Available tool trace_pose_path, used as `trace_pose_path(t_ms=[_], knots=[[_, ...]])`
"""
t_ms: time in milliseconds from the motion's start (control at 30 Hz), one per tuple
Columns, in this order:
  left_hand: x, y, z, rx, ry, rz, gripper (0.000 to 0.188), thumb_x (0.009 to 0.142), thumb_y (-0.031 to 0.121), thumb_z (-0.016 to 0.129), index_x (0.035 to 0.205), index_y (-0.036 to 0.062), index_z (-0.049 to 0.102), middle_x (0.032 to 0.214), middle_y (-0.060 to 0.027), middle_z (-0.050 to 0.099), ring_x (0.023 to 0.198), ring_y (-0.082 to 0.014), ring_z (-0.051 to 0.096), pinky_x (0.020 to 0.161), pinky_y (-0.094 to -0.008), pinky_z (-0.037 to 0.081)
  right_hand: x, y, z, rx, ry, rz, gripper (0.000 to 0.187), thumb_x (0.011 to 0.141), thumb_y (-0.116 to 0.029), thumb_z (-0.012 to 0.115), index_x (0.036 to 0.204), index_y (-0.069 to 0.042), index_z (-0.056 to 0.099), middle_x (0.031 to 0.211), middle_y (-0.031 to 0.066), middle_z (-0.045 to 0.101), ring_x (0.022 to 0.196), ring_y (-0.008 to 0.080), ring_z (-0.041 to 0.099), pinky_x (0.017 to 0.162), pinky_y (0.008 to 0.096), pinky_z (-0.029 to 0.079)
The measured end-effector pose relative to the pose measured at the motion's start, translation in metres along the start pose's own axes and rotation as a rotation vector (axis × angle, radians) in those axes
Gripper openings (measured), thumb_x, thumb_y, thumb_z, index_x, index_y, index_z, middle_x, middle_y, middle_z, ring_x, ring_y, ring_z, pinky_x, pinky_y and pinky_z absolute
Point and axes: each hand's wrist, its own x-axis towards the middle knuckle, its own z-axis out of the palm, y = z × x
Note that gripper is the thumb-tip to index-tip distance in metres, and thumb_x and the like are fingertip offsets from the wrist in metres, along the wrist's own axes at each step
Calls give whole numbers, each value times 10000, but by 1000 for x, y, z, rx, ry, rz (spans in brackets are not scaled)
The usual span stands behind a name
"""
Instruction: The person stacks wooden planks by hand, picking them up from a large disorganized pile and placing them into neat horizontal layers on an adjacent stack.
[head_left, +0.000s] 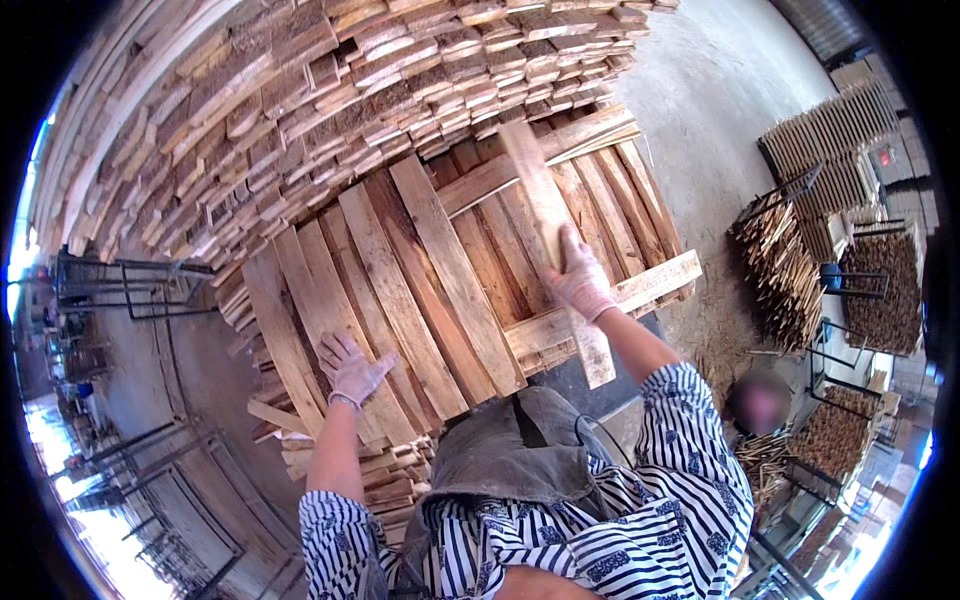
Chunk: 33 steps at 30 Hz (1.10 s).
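Observation:
Several wooden boards (378,265) lie side by side across a stack of planks in front of me. My left hand (355,370), in a thin pale glove, rests flat with fingers spread on the boards at the left. My right hand (582,282), gloved the same way, grips a loose wooden board (535,190) near its middle. That board slants over the right part of the stack, its near end above a crosswise batten (655,283). Another crosswise batten (480,184) lies across the far side of the stack. The fingers' undersides are hidden.
A tall pile of rough planks (400,75) stands just behind the stack. Bundles of thin sticks (785,270) sit in black metal racks at the right. Another person (760,403) is near them. Metal frames (140,290) stand at the left.

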Motion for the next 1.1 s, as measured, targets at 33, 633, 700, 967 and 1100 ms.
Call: trace_pose_path(t_ms=[33, 633, 700, 967, 1100], knots=[[-2, 4, -2, -4, 0, 21, 1377, 725, 754, 683, 1557, -13, -101, 1607, -325, -151, 1482, -511, -158, 1187, -619, -41, -5, -7, 5, 46, 7, -69, 877, 884, -480, 642, 1578, -132, 234, 1255, 314, 549, 1139, 452, 591, 963, 508, 485], [-14, 11, 3, 112, 41, -1, 1271, 769, 756, 611, 1585, 19, -27, 1634, -292, -88, 1506, -471, -112, 1208, -584, -31, 7, -72, 83, 493, -178, -87, 553, 1008, -106, 444, 1527, 16, 294, 1539, 220, 395, 1417, 322, 405, 1208, 422, 230], [-19, 6, 10, 56, 120, 52, 1197, 809, 751, 559, 1594, 31, 13, 1649, -259, -68, 1528, -400, -103, 1226, -535, -27, 4, -63, 88, 240, -205, -151, 534, 1012, -141, 449, 1508, 12, 325, 1470, 218, 433, 1364, 330, 431, 1204, 460, 235], [-100, 39, 80, -220, 281, 141, 830, 909, 551, 561, 1544, 73, 323, 1636, -181, 216, 1531, -359, 111, 1243, -509, 37, -28, -62, 79, 282, 67, -534, 426, 983, -175, 603, 1370, -12, 532, 1126, 160, 669, 1019, 246, 648, 909, 352, 527], [-192, -20, 129, -531, 507, 301, 703, 862, 361, 700, 1460, 80, 458, 1518, -191, 413, 1424, -370, 355, 1183, -511, 262, -146, -110, 140, 512, -749, -671, 229, 958, -54, 620, 1185, -35, 640, 999, 82, 677, 940, 183, 638, 817, 333, 537]])
